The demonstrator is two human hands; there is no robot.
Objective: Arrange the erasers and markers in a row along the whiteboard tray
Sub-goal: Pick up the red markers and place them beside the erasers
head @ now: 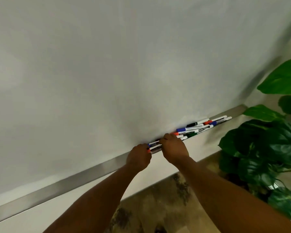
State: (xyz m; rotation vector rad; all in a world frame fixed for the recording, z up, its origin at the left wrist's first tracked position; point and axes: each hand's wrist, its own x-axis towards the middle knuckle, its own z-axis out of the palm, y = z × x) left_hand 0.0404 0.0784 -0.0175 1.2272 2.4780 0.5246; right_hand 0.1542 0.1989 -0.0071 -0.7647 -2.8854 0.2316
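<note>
A metal whiteboard tray (74,180) runs diagonally from the lower left up to the right under the whiteboard (107,73). Several markers (195,127) with blue, red, black and green caps lie jumbled in its right part. A small bundle of markers (154,145) sits between my hands. My left hand (139,158) grips the bundle's left end with curled fingers. My right hand (174,148) holds the bundle's right part, fingers curled over it. No eraser is in view.
A large green leafy plant (267,140) stands at the right, close to the tray's right end. Below the board are a pale wall strip and a patterned floor (158,207). The tray's left stretch holds nothing.
</note>
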